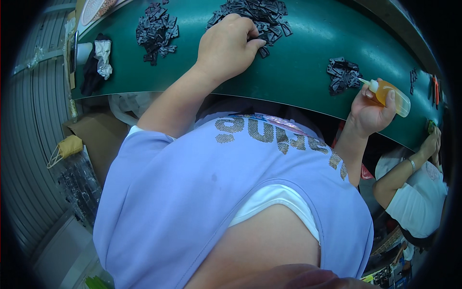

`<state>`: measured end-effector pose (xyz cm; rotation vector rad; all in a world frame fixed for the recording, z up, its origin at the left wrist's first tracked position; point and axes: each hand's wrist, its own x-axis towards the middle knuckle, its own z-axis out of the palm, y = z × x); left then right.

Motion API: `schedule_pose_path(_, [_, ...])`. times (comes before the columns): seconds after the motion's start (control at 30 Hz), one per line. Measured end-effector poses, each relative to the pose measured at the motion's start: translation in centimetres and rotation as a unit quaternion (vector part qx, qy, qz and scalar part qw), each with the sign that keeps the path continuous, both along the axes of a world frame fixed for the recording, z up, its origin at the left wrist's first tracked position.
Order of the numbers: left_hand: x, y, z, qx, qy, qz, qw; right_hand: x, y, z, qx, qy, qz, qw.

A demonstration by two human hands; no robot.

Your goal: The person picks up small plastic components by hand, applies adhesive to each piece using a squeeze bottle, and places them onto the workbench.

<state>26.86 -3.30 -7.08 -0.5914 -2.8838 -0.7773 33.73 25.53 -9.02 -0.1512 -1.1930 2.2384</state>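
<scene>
My left hand (228, 45) reaches to the near edge of a large pile of small flat black pieces (269, 17). Its thumb and fingers are closed in a pinch on a small black piece (263, 38), mostly covered by the hand. In my right hand (373, 108) is a squeeze bottle (392, 98) of amber liquid, held tilted. Its thin nozzle points left, over a smaller heap of black pieces (340, 77). Whether the tip touches them I cannot tell.
Another pile of black pieces (156, 33) lies left on the green table (298, 62). Dark and white cloths (103, 58) sit at the left end. Orange-handled pliers (436, 90) and a few loose black bits (413, 81) lie at the right. A co-worker's arm (409, 168) rests nearby.
</scene>
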Motion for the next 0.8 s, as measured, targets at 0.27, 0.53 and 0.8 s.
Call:
schedule_pose_path(0.27, [-0.2, 3.6, 1.6, 0.284, -0.194, -0.081, 0.935, 0.5, 0.4, -0.9, 0.001, 0.011, -0.031, 0.999])
schedule_pose_path(0.53, [1.0, 9.1, -0.2, 0.344, -0.448, -0.105, 0.819, 0.3, -1.9, -0.1, 0.11, 0.084, 0.01, 0.99])
schedule_pose_path(0.8, [0.8, 9.1, -0.5, 0.34, -0.472, -0.106, 0.807, 0.4, -2.7, 0.2, 0.225, 0.067, 0.023, 0.972])
